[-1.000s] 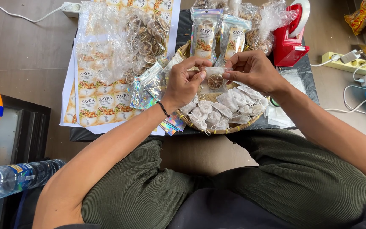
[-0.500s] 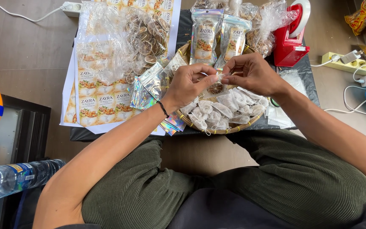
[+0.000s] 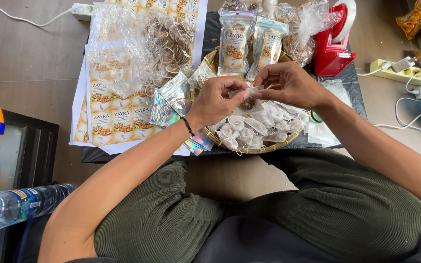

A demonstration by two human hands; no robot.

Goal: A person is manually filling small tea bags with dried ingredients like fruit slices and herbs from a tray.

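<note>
Left hand [image 3: 219,100] and right hand [image 3: 288,85] together pinch a small clear sachet [image 3: 246,99] holding a dried slice, above a woven basket [image 3: 249,150] of filled white sachets [image 3: 259,127].

2 tall shiny pouches [image 3: 249,43] with cream front labels stand upright at the far side of the woven basket [image 3: 249,149], and small silvery empty pouches [image 3: 174,100] lie just left of it. On the left, a white sheet of rectangular cream and orange labels [image 3: 115,114] lies flat, partly under a clear plastic bag of dried slices [image 3: 147,41]. Small white sachets [image 3: 257,127] fill the basket's near side, and a yellow and red packet [image 3: 417,15] lies at the far right corner.
</note>
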